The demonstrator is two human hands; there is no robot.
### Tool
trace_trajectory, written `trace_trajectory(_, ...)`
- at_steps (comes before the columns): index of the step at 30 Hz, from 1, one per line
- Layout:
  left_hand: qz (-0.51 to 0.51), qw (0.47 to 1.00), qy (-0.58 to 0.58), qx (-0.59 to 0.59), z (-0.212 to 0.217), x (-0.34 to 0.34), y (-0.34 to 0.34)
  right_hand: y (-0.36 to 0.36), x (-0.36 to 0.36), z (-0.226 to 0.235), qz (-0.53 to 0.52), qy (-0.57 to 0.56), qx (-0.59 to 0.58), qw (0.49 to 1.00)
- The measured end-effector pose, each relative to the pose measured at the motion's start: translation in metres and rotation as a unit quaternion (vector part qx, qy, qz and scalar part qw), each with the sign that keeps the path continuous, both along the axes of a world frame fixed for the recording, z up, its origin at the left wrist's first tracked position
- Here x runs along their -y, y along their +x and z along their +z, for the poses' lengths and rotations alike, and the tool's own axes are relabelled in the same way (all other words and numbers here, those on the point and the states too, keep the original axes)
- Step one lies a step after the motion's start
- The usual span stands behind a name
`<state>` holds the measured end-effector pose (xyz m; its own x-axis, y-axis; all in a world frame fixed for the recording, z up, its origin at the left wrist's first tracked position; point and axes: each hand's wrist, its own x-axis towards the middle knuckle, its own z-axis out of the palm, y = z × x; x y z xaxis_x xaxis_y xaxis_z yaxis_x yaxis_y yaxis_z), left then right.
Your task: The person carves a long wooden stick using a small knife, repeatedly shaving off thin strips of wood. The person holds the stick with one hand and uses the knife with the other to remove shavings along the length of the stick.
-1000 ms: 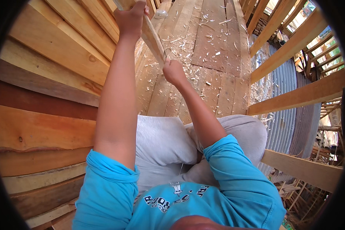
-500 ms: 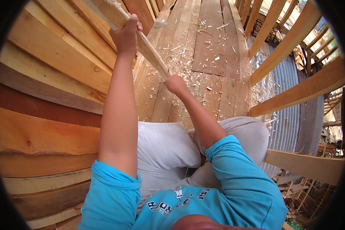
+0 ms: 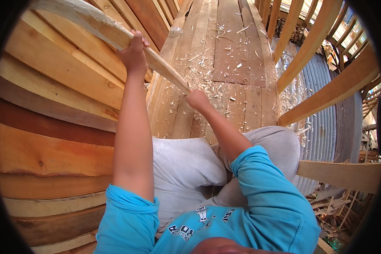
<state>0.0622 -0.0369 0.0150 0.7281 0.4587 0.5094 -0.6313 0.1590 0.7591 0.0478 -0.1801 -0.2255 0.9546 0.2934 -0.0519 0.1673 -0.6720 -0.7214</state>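
over the last second the long piece of wood has swung: it pointed almost straight ahead, and now it slants up and to the left, with much more of its length in view, pale and rough along its upper edge. the left hand has come lower in the view with it, while the right hand has shifted only a little. the view itself has drifted slightly too, so part of the shift may come from the head

both hands are closed on the wood and well apart from each other: the left wraps around it partway along, thumb and fingertips showing above, and the right clasps its near end. no blade can be made out at either hand, though the right one hides what lies in its palm

the wood stands out ahead of the grey trousers, its far part in front of the stacked boards on the left; whether it touches them i cannot tell. curled shavings lie scattered over the plank floor, with wooden posts along the right. for the work in hand, i read this as the piece being turned or repositioned rather than cut at this instant
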Motion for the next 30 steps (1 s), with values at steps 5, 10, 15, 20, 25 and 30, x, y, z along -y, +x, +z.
trace_trajectory(5, 0.01, 1.0, 0.003, 0.025, -0.004, -0.018, -0.018, -0.008, -0.02, 0.043, 0.016, 0.032, -0.101, 0.994)
trace_trajectory(10, 0.018, 1.0, -0.003, 0.017, -0.004, -0.01, -0.014, 0.008, 0.001, 0.005, 0.012, -0.061, -0.094, 0.994)
trace_trajectory(15, 0.01, 0.999, 0.029, 0.013, -0.007, -0.021, -0.014, -0.001, -0.001, 0.027, 0.02, -0.134, -0.041, 0.99)
trace_trajectory(20, 0.01, 1.0, -0.006, 0.025, -0.01, -0.022, -0.024, 0.009, 0.0, 0.031, 0.063, -0.177, -0.018, 0.982)
trace_trajectory(25, 0.013, 1.0, -0.015, 0.022, -0.008, -0.019, -0.028, 0.038, 0.007, 0.004, -0.166, 0.069, -0.097, 0.979)
trace_trajectory(30, 0.029, 0.999, -0.033, 0.03, -0.012, -0.02, -0.037, 0.045, 0.016, -0.005, -0.171, 0.048, -0.167, 0.97)
